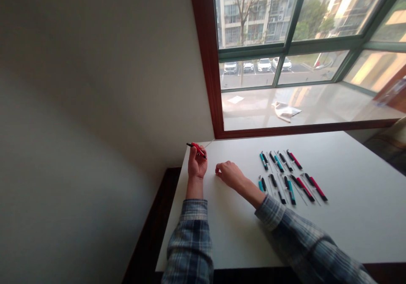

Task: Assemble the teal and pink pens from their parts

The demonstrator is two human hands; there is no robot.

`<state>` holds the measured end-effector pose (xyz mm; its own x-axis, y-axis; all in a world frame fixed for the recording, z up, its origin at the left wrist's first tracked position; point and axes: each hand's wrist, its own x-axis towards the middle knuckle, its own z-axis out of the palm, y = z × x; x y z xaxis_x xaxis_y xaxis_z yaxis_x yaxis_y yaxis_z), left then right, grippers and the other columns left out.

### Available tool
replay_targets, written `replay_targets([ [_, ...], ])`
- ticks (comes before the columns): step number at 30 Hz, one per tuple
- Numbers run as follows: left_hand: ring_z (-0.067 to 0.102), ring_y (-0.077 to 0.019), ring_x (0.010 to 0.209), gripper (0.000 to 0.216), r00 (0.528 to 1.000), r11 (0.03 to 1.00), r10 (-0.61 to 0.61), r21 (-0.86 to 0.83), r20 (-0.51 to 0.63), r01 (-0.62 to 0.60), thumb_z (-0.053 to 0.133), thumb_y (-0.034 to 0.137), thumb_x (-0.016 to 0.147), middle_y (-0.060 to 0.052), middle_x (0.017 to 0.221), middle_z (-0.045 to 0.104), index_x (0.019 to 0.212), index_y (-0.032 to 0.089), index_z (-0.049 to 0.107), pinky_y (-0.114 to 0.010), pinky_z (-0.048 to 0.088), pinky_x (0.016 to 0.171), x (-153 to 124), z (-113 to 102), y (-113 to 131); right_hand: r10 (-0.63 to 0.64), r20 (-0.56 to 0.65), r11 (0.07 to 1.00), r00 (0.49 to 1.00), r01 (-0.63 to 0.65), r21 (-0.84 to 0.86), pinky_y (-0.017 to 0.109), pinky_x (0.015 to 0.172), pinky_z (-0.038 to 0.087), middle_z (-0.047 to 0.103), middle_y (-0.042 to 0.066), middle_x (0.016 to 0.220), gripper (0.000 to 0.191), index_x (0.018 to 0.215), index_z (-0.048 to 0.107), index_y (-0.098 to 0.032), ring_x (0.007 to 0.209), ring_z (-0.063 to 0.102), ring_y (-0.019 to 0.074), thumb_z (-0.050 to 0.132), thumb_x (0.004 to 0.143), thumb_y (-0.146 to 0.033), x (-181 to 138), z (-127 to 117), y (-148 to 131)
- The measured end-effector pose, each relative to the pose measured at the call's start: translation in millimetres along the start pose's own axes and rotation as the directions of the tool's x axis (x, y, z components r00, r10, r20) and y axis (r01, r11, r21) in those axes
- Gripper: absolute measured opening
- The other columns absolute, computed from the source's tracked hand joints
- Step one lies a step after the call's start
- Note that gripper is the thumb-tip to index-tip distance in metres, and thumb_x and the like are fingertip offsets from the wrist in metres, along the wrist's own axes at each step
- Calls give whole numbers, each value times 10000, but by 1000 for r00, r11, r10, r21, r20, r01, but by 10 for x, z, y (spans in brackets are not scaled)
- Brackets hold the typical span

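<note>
My left hand (197, 165) is raised over the table's left edge, palm up, its fingers closed round a red and black pen (197, 148). A thin pale stick, like a refill, points out to the right just beyond those fingers; I cannot tell whether the hand holds it. To the right, my right hand (231, 174) is low over the white table (241, 241), apart from the left. Its fingers are curled with the tips together, and whatever they may pinch is hidden. Two rows of pen parts (291, 191) lie to its right: teal, red and black barrel pieces and thin refills.
A plain wall (95, 106) rises close on the left. Behind the table runs a red-brown window frame (206, 60), with a crumpled white cloth or bag (285, 111) and a paper piece (235, 99) on the sill. Patterned fabric (391, 142) shows at the far right.
</note>
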<state>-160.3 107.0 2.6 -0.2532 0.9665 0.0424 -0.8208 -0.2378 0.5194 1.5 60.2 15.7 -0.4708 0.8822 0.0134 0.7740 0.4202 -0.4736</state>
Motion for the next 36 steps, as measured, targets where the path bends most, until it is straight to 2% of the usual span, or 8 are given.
replay_targets([
  [3,646,-70,730,297,1000,976,7,219,-21,-2,934,220,643,3,866,749,894,199,776,-196,514,728,-12,18,-130,-12,-47,999,999,13,35,292,740,423,771,91,881,165,1043,758,-212,820,689,218,615,971,-253,-142,-222,287],
  [6,667,-94,710,371,999,871,40,491,-15,-27,947,240,605,-31,885,785,937,172,797,-223,521,714,-88,87,-359,-33,-139,989,990,52,141,270,706,400,684,19,685,182,992,760,-209,686,620,171,614,976,-316,-304,-493,725],
  [9,725,-160,826,342,995,757,28,648,97,-84,926,270,643,-67,932,803,950,171,812,-293,561,827,-218,209,-578,18,-251,968,968,46,248,255,631,353,532,-46,569,266,955,761,-200,562,476,128,610,964,-419,-423,-690,1127],
  [12,747,-206,892,297,979,689,-55,717,196,-105,907,265,673,-77,956,808,944,180,822,-360,580,916,-363,344,-737,81,-354,948,932,38,317,255,609,328,443,-67,550,350,952,763,-188,550,387,116,608,945,-501,-488,-779,1345],
  [15,756,-232,899,277,957,655,-160,751,243,-81,896,270,691,-85,956,810,941,177,825,-394,593,928,-477,439,-851,104,-389,927,915,52,370,257,598,320,427,-65,552,385,958,771,-190,559,367,119,607,936,-537,-517,-805,1376],
  [21,763,-249,886,326,938,663,-267,749,219,14,913,289,678,-103,956,810,966,168,822,-406,602,903,-541,499,-954,100,-324,906,941,49,420,254,576,304,490,-44,567,420,890,774,-196,563,378,126,589,928,-571,-516,-801,1310],
  [32,753,-237,886,303,906,669,-326,743,271,18,908,297,692,-97,951,808,953,170,822,-386,595,890,-572,524,-949,86,-314,936,946,32,350,251,573,300,413,-61,502,448,808,761,-185,541,363,117,574,941,-569,-530,-792,1245],
  [36,707,-170,762,319,927,730,-316,676,204,99,922,280,672,-75,883,798,948,163,814,-316,575,766,-569,535,-957,155,-382,920,911,7,391,251,594,314,481,-44,539,489,803,764,-177,559,418,119,528,960,-575,-519,-765,1247],
])
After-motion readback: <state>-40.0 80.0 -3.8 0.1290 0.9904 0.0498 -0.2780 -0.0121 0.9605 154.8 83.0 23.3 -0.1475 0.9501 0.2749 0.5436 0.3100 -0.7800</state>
